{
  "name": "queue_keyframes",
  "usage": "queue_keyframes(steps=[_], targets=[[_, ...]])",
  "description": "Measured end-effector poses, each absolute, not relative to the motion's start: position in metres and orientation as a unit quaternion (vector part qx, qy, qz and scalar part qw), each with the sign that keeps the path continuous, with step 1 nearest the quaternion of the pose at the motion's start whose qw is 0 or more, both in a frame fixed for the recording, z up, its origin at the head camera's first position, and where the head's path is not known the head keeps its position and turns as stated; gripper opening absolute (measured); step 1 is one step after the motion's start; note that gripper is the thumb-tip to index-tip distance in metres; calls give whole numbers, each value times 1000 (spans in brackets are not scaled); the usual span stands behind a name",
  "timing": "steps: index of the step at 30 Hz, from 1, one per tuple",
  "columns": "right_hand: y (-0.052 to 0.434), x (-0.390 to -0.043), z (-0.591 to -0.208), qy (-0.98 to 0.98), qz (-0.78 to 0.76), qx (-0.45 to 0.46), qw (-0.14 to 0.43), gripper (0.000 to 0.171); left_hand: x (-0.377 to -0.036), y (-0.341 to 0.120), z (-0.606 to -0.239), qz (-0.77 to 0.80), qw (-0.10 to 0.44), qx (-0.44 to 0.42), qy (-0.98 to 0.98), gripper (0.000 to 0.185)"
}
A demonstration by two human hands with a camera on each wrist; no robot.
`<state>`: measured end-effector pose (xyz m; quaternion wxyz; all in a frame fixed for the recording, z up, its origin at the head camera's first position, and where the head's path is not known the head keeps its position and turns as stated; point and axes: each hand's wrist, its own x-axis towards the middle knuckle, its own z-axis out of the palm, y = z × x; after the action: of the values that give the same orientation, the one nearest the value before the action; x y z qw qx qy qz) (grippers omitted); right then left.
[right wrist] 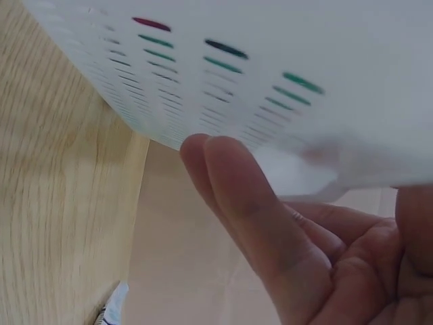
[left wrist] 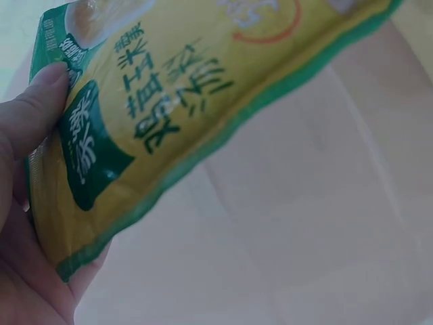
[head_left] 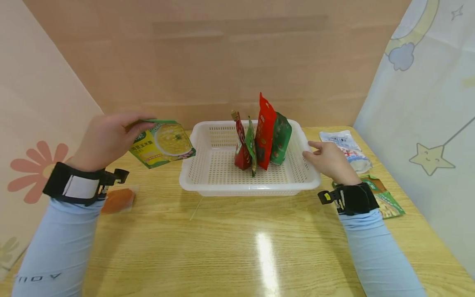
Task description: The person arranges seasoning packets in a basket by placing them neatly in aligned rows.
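My left hand (head_left: pixel 107 138) pinches a yellow-and-green soup packet (head_left: pixel 163 144) by its edge, holding it up to the left of a white plastic basket (head_left: pixel 248 187). In the left wrist view the thumb lies across the face of the packet (left wrist: pixel 169 115). At the basket's right end, my right hand (head_left: pixel 328 159) grips the rim; the right wrist view shows fingers beneath the rim, against the slotted basket wall (right wrist: pixel 223 88). Inside the basket stand a red pouch with a gold cap (head_left: pixel 242 148), a thin green packet (head_left: pixel 250 144), a red bag (head_left: pixel 265 132) and a dark green bag (head_left: pixel 281 138).
A white-and-blue bag (head_left: pixel 345 146) lies on the wooden table (head_left: pixel 222 247) right of the basket. Nearer, a green-and-brown packet (head_left: pixel 384 198) is partly behind my right wrist. An orange item in clear wrap (head_left: pixel 118 200) lies by my left wrist. Paper-like walls border the table.
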<state>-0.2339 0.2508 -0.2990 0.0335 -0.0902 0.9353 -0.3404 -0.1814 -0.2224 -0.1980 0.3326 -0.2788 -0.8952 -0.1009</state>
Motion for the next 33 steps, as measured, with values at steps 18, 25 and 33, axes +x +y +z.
queue_keyframes(steps=[18, 25, 33], targets=[[248, -210, -273, 936, -338, -63, -72, 48, -190, -142, -174, -129, 294, -379, -868, 18], [213, -199, -265, 849, -514, -126, 4, 39, -189, -115, -177, -153, 277, -438, -842, 20], [183, -195, -277, 739, -629, -201, 135, 45, -180, -86, -178, -174, 277, -496, -804, 22]])
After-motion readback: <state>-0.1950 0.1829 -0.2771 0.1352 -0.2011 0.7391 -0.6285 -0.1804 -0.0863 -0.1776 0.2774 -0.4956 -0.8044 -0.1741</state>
